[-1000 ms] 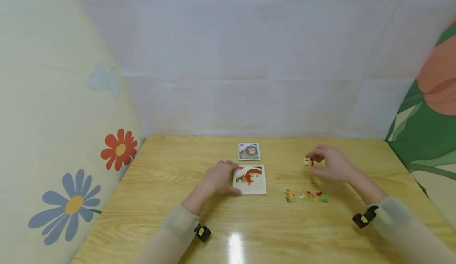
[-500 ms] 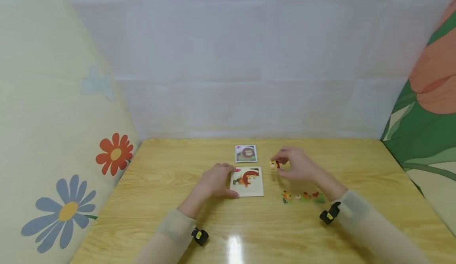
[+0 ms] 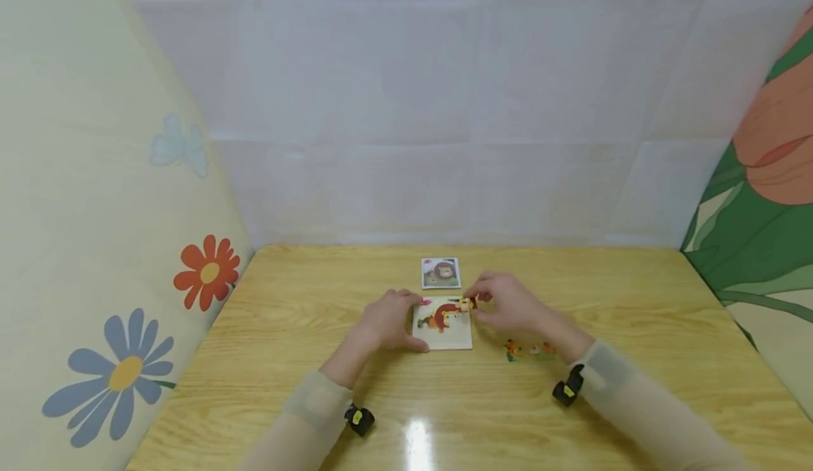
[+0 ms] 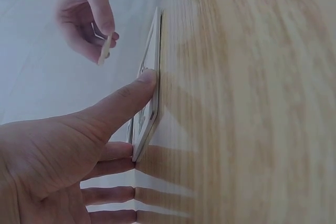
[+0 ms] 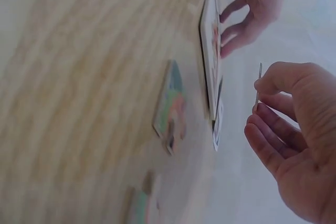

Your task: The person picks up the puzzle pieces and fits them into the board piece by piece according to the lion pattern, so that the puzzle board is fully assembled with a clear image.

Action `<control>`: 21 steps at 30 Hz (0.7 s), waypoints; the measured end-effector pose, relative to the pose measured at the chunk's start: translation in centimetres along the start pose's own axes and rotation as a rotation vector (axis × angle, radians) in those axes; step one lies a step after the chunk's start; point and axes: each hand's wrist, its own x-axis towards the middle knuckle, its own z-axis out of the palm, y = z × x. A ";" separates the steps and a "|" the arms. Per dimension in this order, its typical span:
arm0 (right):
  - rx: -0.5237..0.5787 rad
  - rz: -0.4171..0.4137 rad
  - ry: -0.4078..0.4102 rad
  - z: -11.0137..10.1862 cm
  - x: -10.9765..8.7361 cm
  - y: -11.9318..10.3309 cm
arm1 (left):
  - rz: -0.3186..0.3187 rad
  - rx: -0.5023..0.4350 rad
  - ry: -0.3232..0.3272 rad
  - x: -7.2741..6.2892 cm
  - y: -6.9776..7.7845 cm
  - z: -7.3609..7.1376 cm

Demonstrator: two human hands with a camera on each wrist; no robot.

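A square puzzle board (image 3: 457, 338) with a partly filled lion picture lies flat on the table in the head view. My left hand (image 3: 386, 321) holds its left side, thumb at the near corner and fingers at the far one. Above the board's far right corner, my right hand (image 3: 513, 304) pinches a small yellow-and-brown puzzle piece (image 3: 468, 304) between thumb and fingers. Edge-on in the right wrist view, that thin piece (image 5: 258, 90) is apart from the board. The left wrist view shows the left thumb (image 4: 131, 95) against the board's edge.
Behind the board lies a lion picture card (image 3: 441, 273). Loose puzzle pieces (image 3: 512, 350) lie on the wooden table (image 3: 305, 287) right of the board, some hidden by the right forearm. A white cloth (image 3: 394, 104) hangs beyond the table's far edge.
The right hand has carried the puzzle piece leftward, from above the loose pieces to the board's far right corner. The left hand has kept its hold on the board.
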 end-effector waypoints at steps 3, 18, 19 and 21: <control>0.004 0.014 -0.019 0.7 0.2 -0.3 | 0.003 -0.001 0.004 -0.1 0.0 0.0; -0.019 0.011 -0.101 2.8 0.6 -1.0 | 0.030 0.007 0.016 -0.3 0.0 -0.1; -0.032 0.007 -0.106 2.8 0.7 -1.1 | 0.028 0.006 0.014 -0.3 0.0 -0.1; -0.057 0.001 -0.115 2.9 0.9 -1.1 | 0.026 0.007 0.016 -0.3 0.0 -0.1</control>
